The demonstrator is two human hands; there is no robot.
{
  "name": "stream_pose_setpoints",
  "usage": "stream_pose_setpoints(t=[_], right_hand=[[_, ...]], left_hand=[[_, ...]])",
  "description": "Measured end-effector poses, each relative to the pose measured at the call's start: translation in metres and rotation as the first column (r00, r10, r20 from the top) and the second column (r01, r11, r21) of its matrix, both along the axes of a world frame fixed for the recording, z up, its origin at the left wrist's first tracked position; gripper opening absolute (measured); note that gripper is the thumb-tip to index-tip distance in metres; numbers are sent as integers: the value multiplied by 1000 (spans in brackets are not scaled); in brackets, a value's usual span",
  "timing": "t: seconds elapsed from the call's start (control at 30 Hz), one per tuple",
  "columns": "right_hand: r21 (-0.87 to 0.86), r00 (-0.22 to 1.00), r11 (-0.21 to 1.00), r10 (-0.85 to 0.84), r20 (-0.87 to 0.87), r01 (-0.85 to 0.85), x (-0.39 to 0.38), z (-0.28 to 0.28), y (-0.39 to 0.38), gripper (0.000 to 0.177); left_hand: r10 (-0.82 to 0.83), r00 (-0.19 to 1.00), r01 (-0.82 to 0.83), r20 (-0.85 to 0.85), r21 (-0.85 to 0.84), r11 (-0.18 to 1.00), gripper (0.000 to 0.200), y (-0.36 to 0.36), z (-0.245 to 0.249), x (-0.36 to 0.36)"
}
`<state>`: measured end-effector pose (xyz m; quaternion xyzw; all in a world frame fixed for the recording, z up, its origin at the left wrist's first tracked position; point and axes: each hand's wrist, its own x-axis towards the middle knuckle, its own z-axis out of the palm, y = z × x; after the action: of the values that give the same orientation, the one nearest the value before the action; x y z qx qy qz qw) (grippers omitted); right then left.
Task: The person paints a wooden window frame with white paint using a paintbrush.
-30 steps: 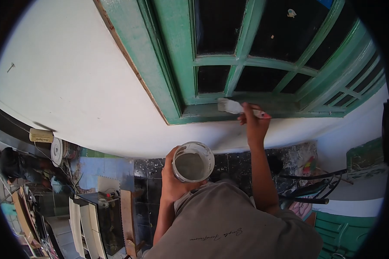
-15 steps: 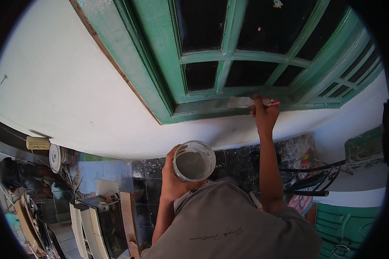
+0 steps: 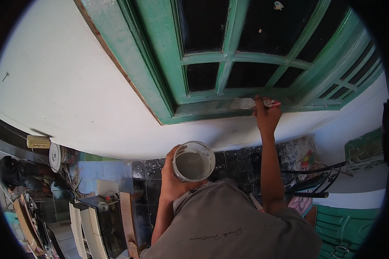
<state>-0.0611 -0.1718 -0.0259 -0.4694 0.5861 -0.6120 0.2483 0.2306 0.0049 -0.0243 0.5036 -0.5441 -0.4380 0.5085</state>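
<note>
My left hand (image 3: 172, 180) is wrapped round a clear plastic tub (image 3: 211, 159) in front of my chest. Grey paint (image 3: 192, 165) lies inside, and smears coat the tub's inner wall. My right hand (image 3: 267, 117) is closed on a paintbrush (image 3: 245, 103) with a red end, its pale, paint-covered head pointing left. The brush lies against the bottom ledge of a green window frame (image 3: 203, 108). A grey wet-looking patch shows on the ledge left of the brush head. My fingers partly hide the brush's middle.
Dark glass panes (image 3: 251, 74) sit above the ledge, with a white wall (image 3: 69, 86) around the frame. A black metal rack (image 3: 309, 194) stands low right beside a green door (image 3: 350, 228). Shelving, a paint bucket (image 3: 56, 156) and another person (image 3: 26, 175) are at lower left.
My right hand and the brush have shifted slightly right along the ledge. My left hand still holds the tub in nearly the same place.
</note>
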Motion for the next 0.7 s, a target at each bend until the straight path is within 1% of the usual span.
stream_pose_setpoints(t=[0.1, 0.3, 0.4, 0.5, 0.6, 0.63, 0.7], right_hand=[[-5, 992, 1000, -26, -120, 26, -1, 2, 1, 25], [-35, 961, 997, -77, -267, 70, -3, 8, 5, 25], [-100, 927, 989, -136, -351, 107, -11, -1, 0, 24], [-120, 908, 985, -161, -388, 124, -19, 0, 1, 23], [-226, 955, 964, -191, -226, 140, -35, 9, 10, 23], [-188, 986, 972, -157, -54, 144, -33, 28, 21, 21], [-163, 985, 980, -85, 153, 110, -35, 54, 39, 20]], left_hand=[[-8, 1000, 8, -8, -11, 1000, 113, -1, 0, 0], [-10, 999, 10, -40, -7, 1000, 112, -2, -3, 1], [-8, 1000, 7, -17, -13, 1000, 112, -2, -4, 2], [-16, 1000, 16, -7, -11, 1000, 112, -4, -2, 2], [-21, 1000, 21, -9, -29, 999, 112, -5, -4, 3], [-19, 1000, 19, -1, -34, 999, 112, -6, -4, 3], [-19, 1000, 20, 12, -40, 999, 112, -7, -5, 2]])
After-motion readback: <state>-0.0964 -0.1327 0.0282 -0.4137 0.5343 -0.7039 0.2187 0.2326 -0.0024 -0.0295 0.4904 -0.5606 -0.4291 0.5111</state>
